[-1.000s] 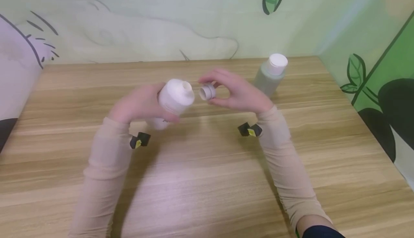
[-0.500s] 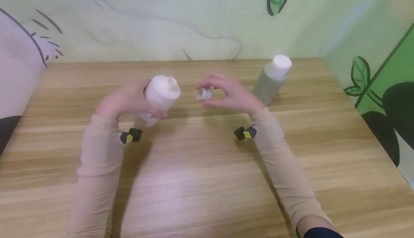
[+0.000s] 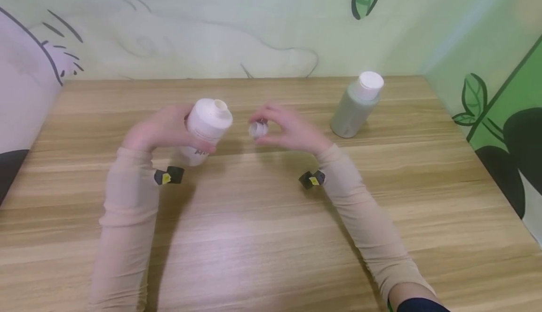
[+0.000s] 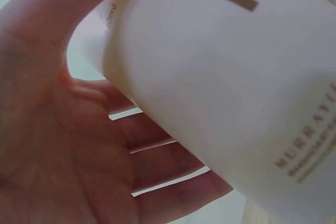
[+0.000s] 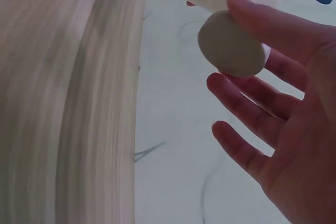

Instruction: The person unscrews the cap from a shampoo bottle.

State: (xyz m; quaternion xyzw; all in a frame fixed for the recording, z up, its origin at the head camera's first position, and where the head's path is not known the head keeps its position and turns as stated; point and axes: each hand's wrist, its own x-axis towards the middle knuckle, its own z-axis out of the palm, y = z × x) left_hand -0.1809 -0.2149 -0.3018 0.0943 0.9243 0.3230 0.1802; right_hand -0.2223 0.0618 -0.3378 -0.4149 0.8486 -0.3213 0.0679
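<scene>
A white bottle [image 3: 208, 123] with its mouth uncovered is gripped by my left hand [image 3: 163, 126], tilted toward the right. Brown lettering runs along its side in the left wrist view, where the fingers [image 4: 163, 161] curl behind the bottle [image 4: 226, 77]. To the right of the bottle's mouth, my right hand [image 3: 292, 131] pinches a white screw cap [image 3: 258, 130] between thumb and fingers, its hollow side facing the bottle. The right wrist view shows the cap's flat round top [image 5: 231, 44], with the lower fingers spread loosely below it. A gap separates cap and bottle in the head view.
A grey-green bottle [image 3: 354, 107] with a white cap stands upright at the back right of the wooden table [image 3: 254, 236]. Behind the table's far edge rises a painted wall [image 3: 190, 29] with a leaf pattern. Small black devices are strapped at both wrists.
The white bottle has moved left, away from the cap, and turned slightly more upright. My right hand, still holding the cap, has shifted a little left, away from the grey-green bottle.
</scene>
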